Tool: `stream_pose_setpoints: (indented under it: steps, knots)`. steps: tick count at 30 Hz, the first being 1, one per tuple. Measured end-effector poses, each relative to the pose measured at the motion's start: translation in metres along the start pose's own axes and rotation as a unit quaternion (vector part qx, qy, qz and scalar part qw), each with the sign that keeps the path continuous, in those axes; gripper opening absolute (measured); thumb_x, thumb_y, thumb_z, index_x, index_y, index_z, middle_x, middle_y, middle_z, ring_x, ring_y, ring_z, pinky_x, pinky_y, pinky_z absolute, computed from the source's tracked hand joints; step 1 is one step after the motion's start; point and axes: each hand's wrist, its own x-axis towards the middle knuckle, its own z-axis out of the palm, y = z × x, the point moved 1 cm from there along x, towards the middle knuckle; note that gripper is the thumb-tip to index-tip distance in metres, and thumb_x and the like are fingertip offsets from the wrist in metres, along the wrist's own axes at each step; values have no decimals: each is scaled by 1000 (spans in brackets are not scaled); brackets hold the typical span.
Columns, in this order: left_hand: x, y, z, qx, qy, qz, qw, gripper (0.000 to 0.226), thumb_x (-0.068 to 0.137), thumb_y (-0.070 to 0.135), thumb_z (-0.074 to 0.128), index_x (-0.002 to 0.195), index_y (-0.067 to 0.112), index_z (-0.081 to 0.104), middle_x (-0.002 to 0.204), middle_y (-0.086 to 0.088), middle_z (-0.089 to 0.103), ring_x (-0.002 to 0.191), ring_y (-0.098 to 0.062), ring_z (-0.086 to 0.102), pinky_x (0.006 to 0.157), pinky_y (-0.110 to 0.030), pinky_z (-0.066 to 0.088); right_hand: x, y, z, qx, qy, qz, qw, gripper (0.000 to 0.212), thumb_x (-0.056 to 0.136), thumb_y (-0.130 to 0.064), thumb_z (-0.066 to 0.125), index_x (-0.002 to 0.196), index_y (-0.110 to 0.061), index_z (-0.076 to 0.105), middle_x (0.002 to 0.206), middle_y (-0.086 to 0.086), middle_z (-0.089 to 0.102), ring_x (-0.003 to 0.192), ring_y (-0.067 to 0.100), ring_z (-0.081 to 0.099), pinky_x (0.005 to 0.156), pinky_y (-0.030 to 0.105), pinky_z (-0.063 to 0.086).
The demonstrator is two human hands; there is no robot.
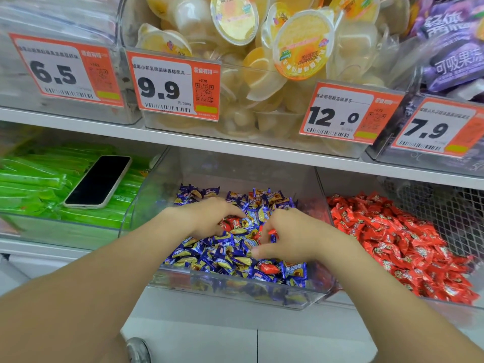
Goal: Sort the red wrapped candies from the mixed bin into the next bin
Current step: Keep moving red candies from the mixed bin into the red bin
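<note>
The clear mixed bin [235, 297] holds many blue and yellow wrapped candies [222, 255] with a few red wrapped candies among them. One red candy [267, 268] lies near the bin's front. My left hand [209, 218] is curled down into the pile over red candies [231, 223]. My right hand [285, 237] pinches a red candy [272, 231] between its fingertips just above the pile. To the right stands the bin of red candies [392, 244].
A phone [98, 182] lies on green packets [34, 184] in the left bin. A white shelf [183, 145] overhangs the bins, carrying jelly cup bins [262, 74] and orange price tags [172, 86]. Wire mesh [445, 210] backs the red bin.
</note>
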Motion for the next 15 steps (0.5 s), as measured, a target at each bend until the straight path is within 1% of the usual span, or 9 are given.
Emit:
stream_pose_setpoints:
  steps: [2,4,7,9,10,11,12,14,15]
  knots:
    - [1,2,-1,5,7,5,1000,56,96,14,73,146,34,57,132,1,57,130,-21,51,107,-37,43,-6,-1,6,-25,-36,-10,999,35,85,-58,80,85,-23,79,78,-5,69,80,9,62,71,39,56]
    - [1,2,-2,2,21,2,1000,38,95,15,75,130,26,67,118,5,58,118,-19,56,95,-33,44,-5,-1,12,-24,-44,-14,999,30,87,-50,83,84,-20,78,79,-3,73,79,14,67,65,36,53]
    - [3,2,0,12,24,-11,1000,21,98,19,72,118,20,67,106,6,54,100,-16,52,82,-31,39,-4,-1,10,4,-40,-17,999,36,94,-43,78,84,-9,74,77,3,73,73,20,67,59,30,48]
    - [4,1,2,31,29,-15,999,9,100,23,68,106,20,62,98,5,54,95,-20,53,77,-34,39,-6,-2,7,3,-28,-5,1000,49,96,-50,73,82,-4,68,71,5,64,66,22,56,59,34,44]
    - [5,0,3,40,33,-16,999,8,101,25,67,100,22,59,95,5,53,93,-22,54,76,-36,40,-7,-1,6,-5,-26,1,1000,54,95,-55,72,81,-3,68,70,8,60,65,22,52,59,35,42]
    - [5,0,4,49,36,-17,998,9,100,26,67,98,23,59,94,5,54,92,-22,54,75,-36,41,-8,0,5,-11,-35,7,999,57,93,-59,72,81,-4,70,71,12,63,65,21,52,60,35,42]
    - [5,1,4,54,37,-17,998,8,100,26,69,102,23,62,97,4,56,91,-21,53,76,-35,41,-11,0,4,-14,-55,12,998,57,90,-62,74,83,-5,73,76,14,68,65,20,54,60,34,43]
    - [3,1,3,56,32,-23,998,18,99,26,72,116,22,68,108,0,62,90,-19,56,79,-34,44,-15,-1,5,-27,-99,11,995,49,88,-58,78,86,-10,75,79,7,70,67,19,58,61,33,47]
    - [2,0,3,52,30,-25,998,19,98,25,72,117,23,69,112,-2,64,90,-20,60,81,-35,48,-16,-2,6,-34,-110,7,993,41,88,-52,80,87,-11,74,77,2,67,68,18,58,60,31,46]
